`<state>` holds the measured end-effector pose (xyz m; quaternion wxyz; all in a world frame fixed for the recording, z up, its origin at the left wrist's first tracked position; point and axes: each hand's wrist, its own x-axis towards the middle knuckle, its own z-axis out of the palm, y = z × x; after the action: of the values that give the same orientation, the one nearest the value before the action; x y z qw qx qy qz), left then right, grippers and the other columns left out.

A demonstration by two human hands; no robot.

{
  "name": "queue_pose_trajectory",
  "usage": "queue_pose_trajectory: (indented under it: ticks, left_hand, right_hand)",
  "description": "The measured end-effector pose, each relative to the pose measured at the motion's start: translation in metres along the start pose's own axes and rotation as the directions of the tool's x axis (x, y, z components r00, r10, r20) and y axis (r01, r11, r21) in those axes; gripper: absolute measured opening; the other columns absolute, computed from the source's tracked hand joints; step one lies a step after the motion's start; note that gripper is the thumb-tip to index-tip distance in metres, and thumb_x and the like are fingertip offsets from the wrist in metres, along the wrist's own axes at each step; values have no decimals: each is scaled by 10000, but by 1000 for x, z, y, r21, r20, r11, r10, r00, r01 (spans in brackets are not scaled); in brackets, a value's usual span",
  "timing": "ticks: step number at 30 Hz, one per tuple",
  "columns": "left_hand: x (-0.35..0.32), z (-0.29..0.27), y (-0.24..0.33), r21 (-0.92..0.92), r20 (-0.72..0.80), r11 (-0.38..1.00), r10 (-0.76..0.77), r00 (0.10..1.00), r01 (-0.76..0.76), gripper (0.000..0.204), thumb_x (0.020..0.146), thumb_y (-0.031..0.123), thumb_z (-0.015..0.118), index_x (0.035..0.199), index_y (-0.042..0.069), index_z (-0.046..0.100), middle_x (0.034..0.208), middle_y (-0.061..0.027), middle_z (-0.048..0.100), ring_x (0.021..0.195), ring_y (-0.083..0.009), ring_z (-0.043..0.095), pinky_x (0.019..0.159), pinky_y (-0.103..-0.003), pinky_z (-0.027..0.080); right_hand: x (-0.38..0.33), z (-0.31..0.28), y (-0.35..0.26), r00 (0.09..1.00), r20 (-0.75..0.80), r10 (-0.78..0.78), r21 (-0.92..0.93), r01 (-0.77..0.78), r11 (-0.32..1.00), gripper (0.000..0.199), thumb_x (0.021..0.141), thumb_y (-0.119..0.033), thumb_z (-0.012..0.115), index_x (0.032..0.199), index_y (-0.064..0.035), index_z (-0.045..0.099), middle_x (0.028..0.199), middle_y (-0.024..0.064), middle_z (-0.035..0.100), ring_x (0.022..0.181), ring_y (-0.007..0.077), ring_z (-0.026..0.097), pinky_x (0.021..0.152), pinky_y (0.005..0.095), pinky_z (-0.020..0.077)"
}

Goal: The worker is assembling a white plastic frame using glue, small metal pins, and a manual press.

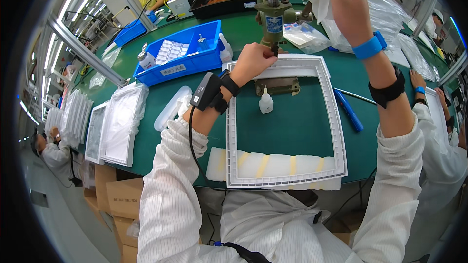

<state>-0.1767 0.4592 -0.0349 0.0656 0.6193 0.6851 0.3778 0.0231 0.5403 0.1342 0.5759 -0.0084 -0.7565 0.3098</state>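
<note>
A white rectangular plastic frame [340, 136] lies flat on the green bench, its far side under a green hand-operated press [273, 12]. My left hand [252, 62] is closed in a pinch right beside the press tip, over the frame's far rail; what the fingertips hold is hidden. Raised at the upper right, my right hand [347, 12] has its fingers curled at the picture's top edge, next to white crumpled material; what it grips cannot be made out. Inside the frame stands a small white dropper bottle [265, 103]. White foam with yellow tape [253, 164] supports the frame's near side.
A blue divided bin [168, 70] with labels and bottles stands at the left. White frames in plastic [119, 126] lean beyond it. A blue pen-like tool [348, 111] lies right of the frame. A black tray [224, 1] sits at the back. Other people work around the bench.
</note>
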Motion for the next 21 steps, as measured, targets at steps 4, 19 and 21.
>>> queue_pose_trajectory:
  ticks: [4, 19, 21]
  left_hand:
    - [-2, 1, 0, -41, -24, 999, -29, 999, 28, 283, 786, 217, 760, 932, -26, 768, 840, -211, 738, 755, -333, 727, 751, -358, 572]
    - [-5, -6, 2, -48, 8, 998, -40, 999, 41, 288, 814, 233, 731, 953, -17, 767, 855, -230, 734, 770, -350, 723, 760, -380, 561]
    - [-4, -4, 1, -62, 4, 998, -21, 1000, 22, 287, 811, 233, 732, 954, -13, 768, 854, -229, 733, 768, -351, 721, 757, -379, 561]
  right_hand:
    - [-15, -2, 4, 999, -33, -37, -10, 37, 999, 164, 1050, -146, 476, 1178, -44, 472, 902, 64, 555, 817, 124, 564, 738, 280, 482]
    - [-28, -3, 5, 998, -28, -53, 28, 53, 998, 197, 1050, -152, 497, 1197, -30, 454, 933, 58, 553, 823, 117, 560, 734, 269, 485]
    - [-35, -2, 17, 991, -49, -124, 18, 125, 992, 202, 1048, -153, 504, 1201, -30, 457, 929, 57, 548, 816, 118, 557, 733, 270, 484]
